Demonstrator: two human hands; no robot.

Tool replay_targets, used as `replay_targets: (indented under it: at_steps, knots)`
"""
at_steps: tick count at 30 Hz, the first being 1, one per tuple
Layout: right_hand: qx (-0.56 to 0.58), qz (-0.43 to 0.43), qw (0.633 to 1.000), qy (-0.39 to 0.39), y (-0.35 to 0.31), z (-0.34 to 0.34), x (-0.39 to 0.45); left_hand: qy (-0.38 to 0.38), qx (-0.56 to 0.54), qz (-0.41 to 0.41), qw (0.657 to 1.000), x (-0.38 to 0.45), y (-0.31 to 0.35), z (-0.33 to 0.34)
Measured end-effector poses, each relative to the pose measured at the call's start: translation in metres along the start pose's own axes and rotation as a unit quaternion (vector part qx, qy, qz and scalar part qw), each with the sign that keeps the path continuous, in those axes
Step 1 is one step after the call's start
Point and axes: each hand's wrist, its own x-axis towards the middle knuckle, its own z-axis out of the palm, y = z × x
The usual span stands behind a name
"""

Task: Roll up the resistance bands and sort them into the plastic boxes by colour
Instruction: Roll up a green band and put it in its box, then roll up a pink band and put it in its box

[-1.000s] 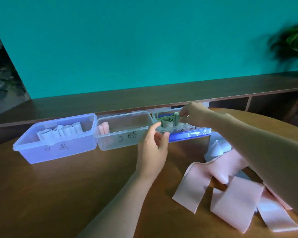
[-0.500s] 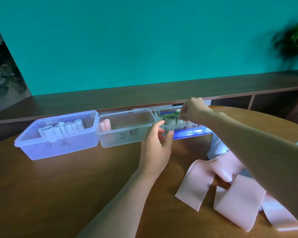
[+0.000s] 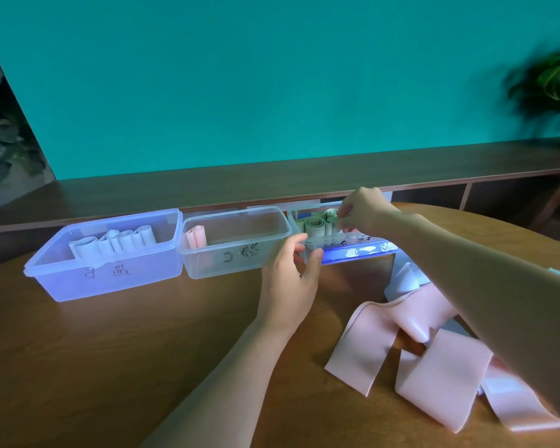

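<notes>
Green rolls pinched by right grip; left grip pinches their box's rim; markings illegible.

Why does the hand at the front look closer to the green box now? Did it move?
Yes. The left hand slid forward and right, from in front of the middle box to gripping the green box's rim.

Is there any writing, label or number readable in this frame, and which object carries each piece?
Left box: black handwritten marks on the front wall, not legible.
Middle box: handwritten "C" and a scribbled character, unreadable.
Right box: dark marks beside the left hand, blurred, unreadable.
No brands or signs.
</notes>
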Motion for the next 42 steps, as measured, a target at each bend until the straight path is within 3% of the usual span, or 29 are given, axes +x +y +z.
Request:
replay_targets:
  at_steps: [13,21,26,30,35,42]
  knots:
    - [0.001,-0.037,0.997,0.062,-0.001,-0.033,-0.047,-0.008,-0.002,0.036,0.999,-0.014,0.007,-0.010]
    - [0.031,-0.083,0.990,0.110,-0.007,-0.037,-0.151,-0.138,-0.039,-0.019,0.990,-0.060,0.029,-0.040]
    - [0.027,-0.097,0.990,0.097,-0.014,-0.017,-0.232,-0.197,-0.049,0.019,0.979,-0.092,0.041,-0.058]
    - [0.060,-0.110,0.987,0.097,-0.021,0.008,-0.284,-0.257,0.005,0.008,0.966,-0.110,0.049,-0.072]
    - [0.047,-0.098,0.992,0.072,-0.011,0.035,-0.306,-0.238,0.063,0.069,0.967,-0.118,0.048,-0.075]
    - [0.055,-0.078,0.993,0.065,-0.013,0.038,-0.309,-0.206,0.106,0.069,0.970,-0.126,0.048,-0.077]
